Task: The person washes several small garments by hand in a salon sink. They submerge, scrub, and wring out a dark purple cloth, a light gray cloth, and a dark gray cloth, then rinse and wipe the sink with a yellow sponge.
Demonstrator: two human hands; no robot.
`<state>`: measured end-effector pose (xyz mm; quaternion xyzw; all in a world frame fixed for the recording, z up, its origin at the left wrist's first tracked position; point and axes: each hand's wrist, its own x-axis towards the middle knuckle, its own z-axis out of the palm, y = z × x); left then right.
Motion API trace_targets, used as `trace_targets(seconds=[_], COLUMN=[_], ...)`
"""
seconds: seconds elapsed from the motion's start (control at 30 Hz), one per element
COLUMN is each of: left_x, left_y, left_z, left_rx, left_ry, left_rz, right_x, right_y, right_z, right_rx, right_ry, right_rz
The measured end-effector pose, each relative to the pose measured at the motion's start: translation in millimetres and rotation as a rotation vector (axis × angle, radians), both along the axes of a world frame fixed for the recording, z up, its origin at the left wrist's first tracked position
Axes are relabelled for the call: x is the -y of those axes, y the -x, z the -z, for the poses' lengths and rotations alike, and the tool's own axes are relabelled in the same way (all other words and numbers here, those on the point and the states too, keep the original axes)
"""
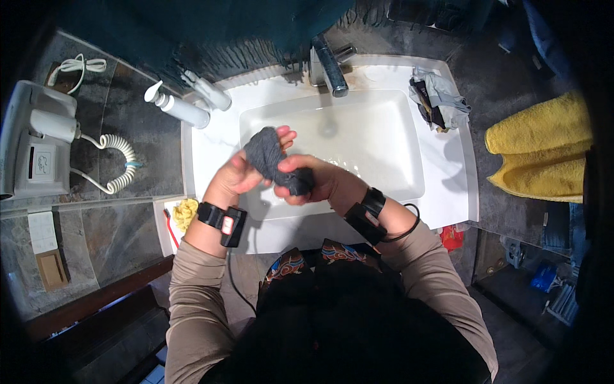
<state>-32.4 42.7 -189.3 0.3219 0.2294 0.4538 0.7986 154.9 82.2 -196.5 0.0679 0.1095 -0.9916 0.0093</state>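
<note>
A dark grey knit cloth (265, 152), bunched up, is held between both hands above the near left part of a white washbasin (379, 139). My left hand (234, 174) supports it from the left, its fingertips showing past the far edge of the cloth. From the right, my right hand (324, 178) grips the lower bunched end, with the thumb on top. Cloudy water appears to lie in the basin, with bright glints near the right wrist. A chrome faucet (331, 69) reaches over the back of the basin.
Two white pump bottles (184, 111) stand at the back left rim. Crumpled grey and black fabric (443, 101) lies on the right rim. A yellow towel (537, 149) hangs at right. On the left are a wall hair dryer (53, 126) with coiled cord and a crumpled yellow item (185, 214).
</note>
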Motion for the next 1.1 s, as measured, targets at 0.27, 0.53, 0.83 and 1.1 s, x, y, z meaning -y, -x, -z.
trace_targets(seconds=[0.27,0.53,0.83,1.1], left_x=[11.6,16.0,32.0,32.1], left_y=[-25.4,-30.1,-35.0,-49.6], left_z=[-16.3,-29.8,-21.2,20.8], left_rx=[0.006,-0.136,-0.885,-1.129], left_ry=[0.075,0.035,-0.204,-0.225], left_rz=[-0.166,0.009,0.001,-0.432], right_x=[22.0,30.1,32.9,35.9], right_y=[-0.2,-23.8,-10.2,22.1], right_z=[-6.0,-20.7,21.3,77.6], right_rx=[0.211,0.119,0.31,0.462], right_ry=[-0.133,-0.241,-0.777,-1.093], right_rz=[0.143,-0.032,-0.018,0.49])
